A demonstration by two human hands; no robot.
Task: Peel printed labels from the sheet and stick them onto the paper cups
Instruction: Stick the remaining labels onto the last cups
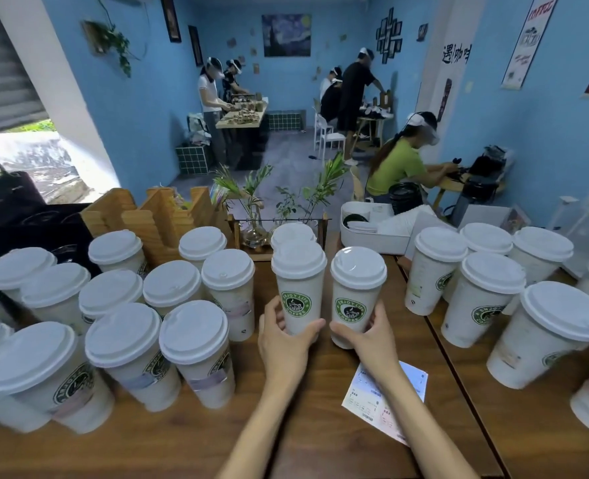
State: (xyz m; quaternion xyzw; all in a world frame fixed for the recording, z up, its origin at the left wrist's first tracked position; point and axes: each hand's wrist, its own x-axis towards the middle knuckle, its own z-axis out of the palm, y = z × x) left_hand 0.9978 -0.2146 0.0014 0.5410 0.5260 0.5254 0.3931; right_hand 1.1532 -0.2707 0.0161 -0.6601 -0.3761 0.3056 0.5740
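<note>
Two white lidded paper cups with green coffee logos stand side by side at the middle of the wooden table (307,426). My left hand (284,340) grips the base of the left cup (300,288). My right hand (367,337) grips the base of the right cup (355,292). The label sheet (376,402), white with printed text, lies flat on the table under my right forearm, partly hidden by it.
Several lidded cups (120,340) crowd the left side, some with labels stuck on. More cups (514,305) stand at the right on a second table. Wooden holders (155,216), potted plants (255,209) and a white tray (372,233) line the back. People work in the room beyond.
</note>
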